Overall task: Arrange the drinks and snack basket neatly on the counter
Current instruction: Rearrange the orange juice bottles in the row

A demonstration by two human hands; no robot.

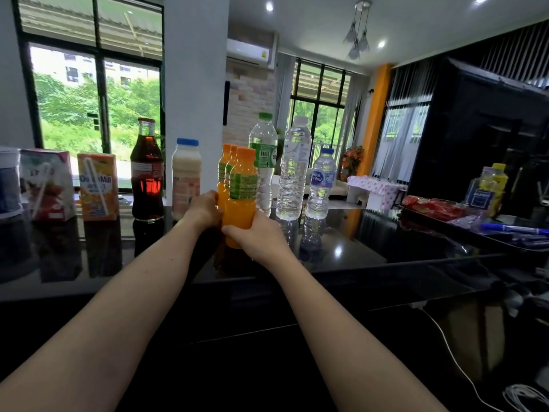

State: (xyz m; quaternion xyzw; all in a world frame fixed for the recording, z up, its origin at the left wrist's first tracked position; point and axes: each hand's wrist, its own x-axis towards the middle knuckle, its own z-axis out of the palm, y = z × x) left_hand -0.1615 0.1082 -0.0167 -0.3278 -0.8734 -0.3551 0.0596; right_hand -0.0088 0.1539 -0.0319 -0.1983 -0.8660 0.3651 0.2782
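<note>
Both hands out front at the counter's middle. Left hand [205,208] wraps the side of the rear orange juice bottles [225,171], fingers curled around them. Right hand [257,237] clamps the lower body of the front orange juice bottle [241,197], thumb across its base. Three orange bottles stand in a tight line, touching, upright, orange caps, green labels. Whether the front one sits on the glossy black counter [371,257] or is slightly lifted: cannot tell.

Row along the far edge, left to right: red-and-white carton [49,185] with straw, orange carton [98,187] with straw, glass cola bottle [147,171], milky bottle with blue cap [186,179]. Right of the juices: green-cap water bottle [263,156], tall clear water bottle [293,171], short blue-label water bottle [321,184], all upright, near each other.

Far right: dark tray [430,221] with red snack packets [432,207], well apart from the drinks. Yellow-cap bottle [491,185] behind it. Blue marker [514,228] lying on the tray edge.
</note>
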